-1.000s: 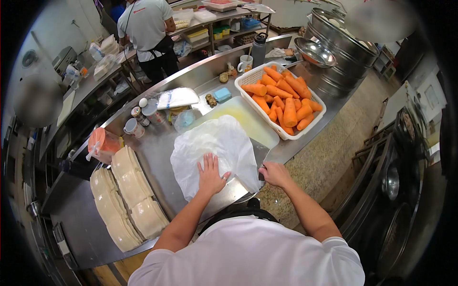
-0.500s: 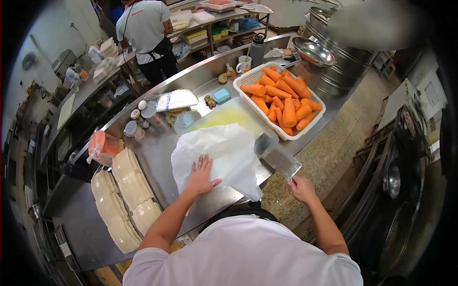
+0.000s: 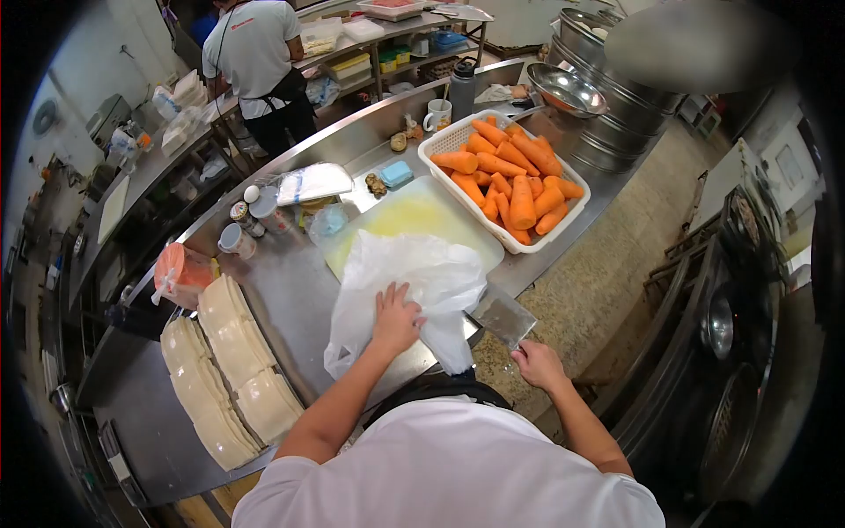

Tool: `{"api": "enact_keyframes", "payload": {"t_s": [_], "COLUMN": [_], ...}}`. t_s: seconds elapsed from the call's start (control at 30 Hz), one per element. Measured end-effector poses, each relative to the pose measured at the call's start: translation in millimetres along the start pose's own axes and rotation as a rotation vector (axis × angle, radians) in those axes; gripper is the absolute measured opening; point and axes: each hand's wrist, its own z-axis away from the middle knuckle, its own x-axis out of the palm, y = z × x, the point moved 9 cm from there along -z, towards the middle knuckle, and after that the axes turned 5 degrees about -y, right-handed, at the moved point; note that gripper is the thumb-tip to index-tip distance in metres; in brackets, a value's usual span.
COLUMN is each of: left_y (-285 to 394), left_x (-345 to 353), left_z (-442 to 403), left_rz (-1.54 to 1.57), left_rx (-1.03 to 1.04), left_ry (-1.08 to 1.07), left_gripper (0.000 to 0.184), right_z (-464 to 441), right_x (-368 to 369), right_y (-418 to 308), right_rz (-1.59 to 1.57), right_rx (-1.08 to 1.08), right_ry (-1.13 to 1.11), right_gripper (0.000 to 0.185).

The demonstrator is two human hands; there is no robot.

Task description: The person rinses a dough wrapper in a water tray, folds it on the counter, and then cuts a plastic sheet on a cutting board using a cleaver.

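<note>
We've got our hands well apart: the left hand (image 3: 398, 324) lies on a crumpled white sheet (image 3: 440, 273), fingers a bit spread, while the right hand (image 3: 540, 365) is wrapped tight round the handle of a cleaver (image 3: 503, 315), blade right by the sheet's edge. The sheet's at our side of the bench (image 3: 282, 290), overlapping a cutting board (image 3: 471, 229), with a basket (image 3: 451, 141) of carrots (image 3: 521, 202) just past that
</note>
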Motion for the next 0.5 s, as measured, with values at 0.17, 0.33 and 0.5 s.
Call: {"api": "enact_keyframes", "payload": {"t_s": [0.17,0.33,0.5], "left_y": [-28.7,-46.6,-75.9], "left_x": [-38.9,-46.2,-32.8], "left_z": [-18.3,-34.7,-47.9], "left_rz": [0.141,0.100,0.181], "left_rx": [0.018,-0.017,-0.124], "left_ry": [-0.036,-0.190,-0.405], "left_gripper": [0.015,0.027,0.039], "right_z": [0.0,-10.5,-16.5], "right_x": [-3.7,-1.7,2.0], "right_y": [-21.7,-40.1,-45.0], "right_rz": [0.022,0.062,0.027], "right_rx": [-0.086,-0.113,-0.131], "right_ry": [-0.056,-0.081,-0.070], "right_gripper": [0.030,0.031,0.030]}}
